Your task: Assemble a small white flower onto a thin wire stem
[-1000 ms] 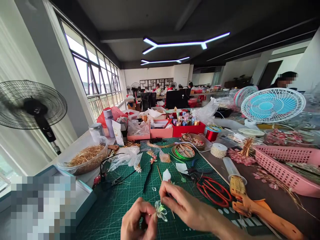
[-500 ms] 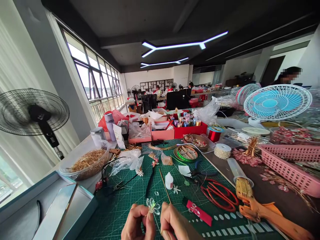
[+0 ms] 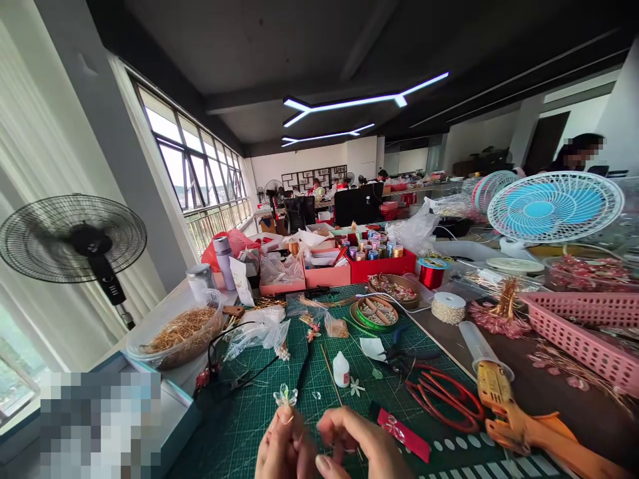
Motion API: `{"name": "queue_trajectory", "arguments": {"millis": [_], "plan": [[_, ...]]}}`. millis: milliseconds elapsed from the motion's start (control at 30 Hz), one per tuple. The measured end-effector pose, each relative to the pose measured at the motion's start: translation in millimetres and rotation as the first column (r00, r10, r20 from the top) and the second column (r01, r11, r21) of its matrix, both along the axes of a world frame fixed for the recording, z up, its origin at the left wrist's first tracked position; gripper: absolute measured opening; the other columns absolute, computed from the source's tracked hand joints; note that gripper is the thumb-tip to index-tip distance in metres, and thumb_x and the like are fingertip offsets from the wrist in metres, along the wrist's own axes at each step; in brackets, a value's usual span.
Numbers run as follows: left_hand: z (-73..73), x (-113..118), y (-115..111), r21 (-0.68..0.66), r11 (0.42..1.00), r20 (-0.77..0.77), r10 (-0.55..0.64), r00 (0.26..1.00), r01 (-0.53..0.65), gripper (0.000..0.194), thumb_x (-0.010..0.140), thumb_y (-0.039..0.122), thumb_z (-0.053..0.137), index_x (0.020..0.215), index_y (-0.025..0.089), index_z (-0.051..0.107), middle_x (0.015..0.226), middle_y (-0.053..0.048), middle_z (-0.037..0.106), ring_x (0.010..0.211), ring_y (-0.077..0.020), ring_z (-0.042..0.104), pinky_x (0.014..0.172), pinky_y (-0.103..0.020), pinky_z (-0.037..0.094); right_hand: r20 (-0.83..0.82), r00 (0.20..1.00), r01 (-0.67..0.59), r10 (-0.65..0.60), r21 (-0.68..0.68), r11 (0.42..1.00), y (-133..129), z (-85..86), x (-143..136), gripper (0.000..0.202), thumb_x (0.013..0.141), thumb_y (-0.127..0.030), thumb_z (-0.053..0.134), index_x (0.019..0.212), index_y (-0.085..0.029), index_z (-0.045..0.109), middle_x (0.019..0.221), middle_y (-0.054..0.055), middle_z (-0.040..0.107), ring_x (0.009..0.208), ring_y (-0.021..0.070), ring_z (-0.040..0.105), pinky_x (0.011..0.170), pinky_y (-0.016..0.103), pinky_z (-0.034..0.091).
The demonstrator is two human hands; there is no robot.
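Both hands meet at the near edge of the cutting mat (image 3: 259, 412), left hand (image 3: 282, 449) just left of the right hand (image 3: 359, 446), the small flower (image 3: 285, 396) standing above the left fingers. Behind them sits the glue bottle (image 3: 341, 370); scissors (image 3: 444, 396) lie to the right, the glue gun (image 3: 519, 419) farther right, the bowl of straw (image 3: 180, 329) far left

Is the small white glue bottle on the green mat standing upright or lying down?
Upright. The glue bottle stands on its base on the green mat, with its narrow tip pointing up, just beyond both hands.
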State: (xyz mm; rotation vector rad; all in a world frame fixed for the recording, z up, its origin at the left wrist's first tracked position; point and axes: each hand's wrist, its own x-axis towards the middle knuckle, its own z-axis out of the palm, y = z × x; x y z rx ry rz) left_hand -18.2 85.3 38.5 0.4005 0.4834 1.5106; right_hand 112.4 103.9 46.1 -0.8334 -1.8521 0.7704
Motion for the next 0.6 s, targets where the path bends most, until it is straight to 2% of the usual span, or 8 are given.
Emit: {"name": "queue_trajectory", "arguments": {"millis": [100, 200, 300, 367, 433, 467, 533, 600], "plan": [[1.9, 1.0, 0.0, 0.006, 1.000, 0.039, 0.014, 0.999, -0.014, 0.028, 0.052, 0.033, 0.084, 0.057, 0.015, 0.063, 0.044, 0.007, 0.060, 0.024, -0.0003, 0.037, 0.028, -0.011, 0.026, -0.034, 0.999, 0.032, -0.034, -0.043, 0.999, -4.7, -1.5, -6.3, 0.017, 0.081, -0.029, 0.050, 0.070, -0.019, 0.059, 0.061, 0.000, 0.059, 0.056, 0.0128, 0.054, 0.056, 0.023, 0.041], [5.9, 1.0, -2.6, -0.024, 0.999, 0.056, 0.045, 0.997, -0.043, 0.027, 0.050, 0.027, 0.086, 0.067, 0.016, 0.068, 0.065, 0.005, 0.071, 0.026, 0.0017, 0.040, 0.028, -0.011, 0.028, -0.166, 0.985, 0.026, -0.056, -0.176, 0.984, -7.3, -2.1, -7.2, 0.027, 0.083, -0.041, 0.050, 0.069, -0.019, 0.056, 0.059, -0.001, 0.055, 0.053, 0.0118, 0.051, 0.054, 0.023, 0.041], [5.7, 0.6, -4.4, 0.015, 0.996, -0.027, 0.086, 0.996, -0.085, 0.028, 0.054, 0.034, 0.083, 0.069, 0.016, 0.068, 0.060, 0.004, 0.067, 0.028, 0.0008, 0.038, 0.029, -0.011, 0.028, -0.274, 0.958, -0.019, -0.080, -0.340, 0.940, -5.8, -5.7, 0.8, 0.036, 0.078, -0.053, 0.054, 0.069, -0.019, 0.054, 0.058, -0.003, 0.050, 0.050, 0.0105, 0.048, 0.050, 0.021, 0.039], [3.3, 1.0, -5.3, 0.095, 0.990, -0.127, 0.116, 0.985, -0.105, 0.027, 0.061, 0.039, 0.079, 0.068, 0.016, 0.066, 0.046, 0.005, 0.058, 0.030, -0.0013, 0.038, 0.031, -0.011, 0.028, -0.278, 0.941, 0.074, -0.195, -0.390, 0.918, -3.7, -4.6, 11.1, 0.040, 0.075, -0.059, 0.054, 0.077, -0.019, 0.056, 0.062, -0.002, 0.054, 0.053, 0.0115, 0.050, 0.050, 0.022, 0.040], [1.0, 2.4, -6.9, 0.166, 0.978, -0.199, 0.160, 0.967, -0.127, 0.025, 0.066, 0.038, 0.076, 0.070, 0.017, 0.065, 0.044, 0.004, 0.054, 0.034, -0.0034, 0.043, 0.036, -0.012, 0.031, -0.261, 0.919, 0.196, -0.297, -0.355, 0.914, -3.1, 3.9, 21.6, 0.043, 0.076, -0.061, 0.052, 0.087, -0.020, 0.057, 0.073, 0.001, 0.059, 0.063, 0.0136, 0.054, 0.057, 0.023, 0.044], [0.2, 3.3, -8.0, 0.195, 0.969, -0.230, 0.193, 0.954, -0.149, 0.023, 0.066, 0.037, 0.076, 0.071, 0.018, 0.065, 0.051, 0.003, 0.058, 0.037, -0.0042, 0.046, 0.038, -0.013, 0.034, -0.244, 0.926, 0.199, -0.288, -0.332, 0.922, -4.0, 10.5, 25.3, 0.042, 0.078, -0.060, 0.051, 0.090, -0.020, 0.057, 0.076, 0.002, 0.060, 0.067, 0.0140, 0.055, 0.060, 0.024, 0.044], [-0.7, 4.9, -10.6, 0.254, 0.945, -0.322, 0.281, 0.904, -0.203, 0.021, 0.065, 0.036, 0.076, 0.071, 0.019, 0.065, 0.074, 0.001, 0.061, 0.044, -0.0052, 0.051, 0.042, -0.016, 0.038, -0.202, 0.972, 0.036, -0.120, -0.377, 0.926, -7.4, 25.3, 27.0, 0.042, 0.079, -0.058, 0.051, 0.091, -0.018, 0.056, 0.073, 0.002, 0.059, 0.063, 0.0128, 0.054, 0.055, 0.023, 0.043], [-2.0, 5.7, -12.8, 0.311, 0.918, -0.434, 0.366, 0.823, -0.245, 0.019, 0.068, 0.037, 0.073, 0.070, 0.020, 0.065, 0.088, 0.000, 0.056, 0.050, -0.0059, 0.051, 0.045, -0.018, 0.040, -0.198, 0.978, -0.165, 0.070, -0.516, 0.840, -11.1, 36.4, 21.4, 0.046, 0.073, -0.059, 0.056, 0.091, -0.016, 0.056, 0.069, 0.001, 0.058, 0.055, 0.0107, 0.053, 0.045, 0.020, 0.039]]}}
